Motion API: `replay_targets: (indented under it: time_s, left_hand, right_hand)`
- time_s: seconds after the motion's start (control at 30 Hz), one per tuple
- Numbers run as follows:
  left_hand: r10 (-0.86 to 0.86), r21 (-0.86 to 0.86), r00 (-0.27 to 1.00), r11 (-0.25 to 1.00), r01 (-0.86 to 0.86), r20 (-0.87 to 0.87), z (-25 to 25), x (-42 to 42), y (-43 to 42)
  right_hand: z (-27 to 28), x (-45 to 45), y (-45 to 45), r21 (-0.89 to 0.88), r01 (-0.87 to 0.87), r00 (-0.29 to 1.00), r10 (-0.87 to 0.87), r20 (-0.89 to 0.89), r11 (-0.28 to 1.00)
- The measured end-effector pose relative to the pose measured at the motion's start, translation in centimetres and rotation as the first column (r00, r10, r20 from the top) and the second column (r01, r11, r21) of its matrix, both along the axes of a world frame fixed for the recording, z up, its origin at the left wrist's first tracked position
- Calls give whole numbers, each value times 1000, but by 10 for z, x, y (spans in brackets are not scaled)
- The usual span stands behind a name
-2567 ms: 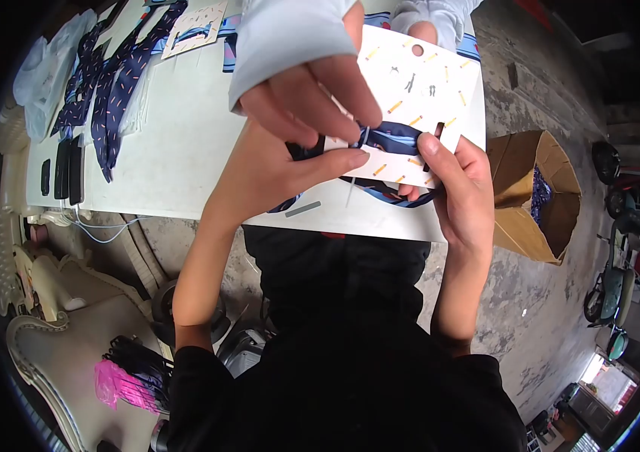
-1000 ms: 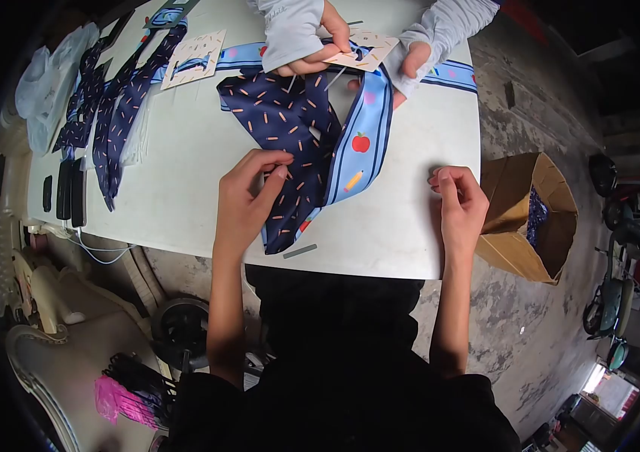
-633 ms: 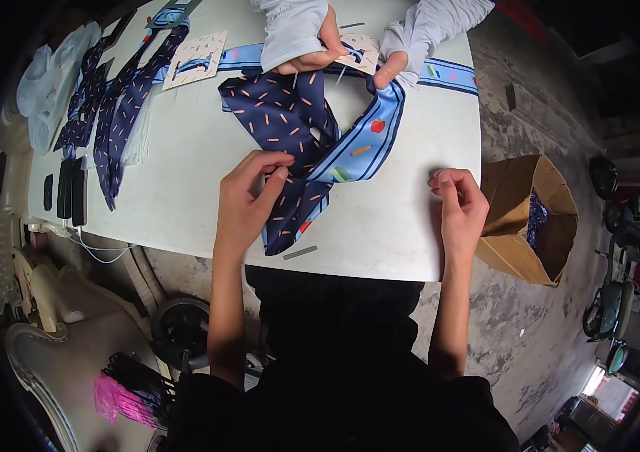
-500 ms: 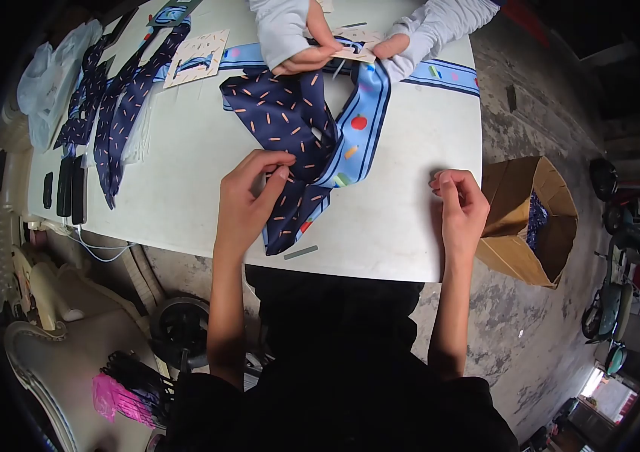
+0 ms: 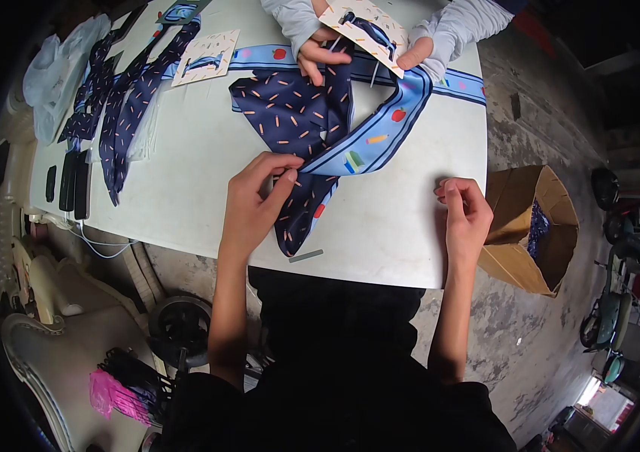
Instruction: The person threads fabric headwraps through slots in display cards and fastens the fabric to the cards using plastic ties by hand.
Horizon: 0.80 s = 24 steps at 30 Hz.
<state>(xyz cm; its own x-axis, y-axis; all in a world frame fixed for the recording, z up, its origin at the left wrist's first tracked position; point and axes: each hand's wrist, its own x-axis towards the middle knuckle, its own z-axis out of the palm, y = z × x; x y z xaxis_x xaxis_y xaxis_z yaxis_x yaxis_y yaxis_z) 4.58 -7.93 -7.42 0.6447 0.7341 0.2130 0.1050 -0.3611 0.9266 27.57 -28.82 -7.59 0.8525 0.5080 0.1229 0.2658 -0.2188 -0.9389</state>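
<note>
My left hand (image 5: 258,197) is at the near part of a navy scarf (image 5: 287,113) with a pencil print, its curled fingers and thumb closed on the fabric's edge. The scarf's light-blue side (image 5: 369,147), printed with apples and pencils, loops to the right. My right hand (image 5: 464,215) rests at the table's right edge, loosely curled, with nothing visible in it. Across the table, a co-worker's hands (image 5: 412,54) hold a white printed card (image 5: 366,32) with a dark band of fabric through it. A small grey strip (image 5: 306,256) lies near the front edge.
Another card (image 5: 205,57) lies on a light-blue band across the white table (image 5: 184,166). More navy scarves (image 5: 133,102), a clear plastic bag (image 5: 60,71) and black devices (image 5: 75,184) are at the left. An open cardboard box (image 5: 519,248) stands on the floor at the right.
Both my hands have come away from the card, which the co-worker now holds tilted and raised across the table. The scarf is spread out, its blue loop shifted right. Lately my hands have barely moved.
</note>
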Motion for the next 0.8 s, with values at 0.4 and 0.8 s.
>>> replay_targets:
  time_s: [0.4,0.8]
  left_hand:
    - [69,-110,992,992,-58,102,-10,-2,2]
    - [41,-44,999,998,-40,7,-3,-2,2]
  right_hand:
    - [3,0,-1,-31,-2,1000,2,3,1000]
    - [1,0,-1,-28,-1,1000,2,10,1000]
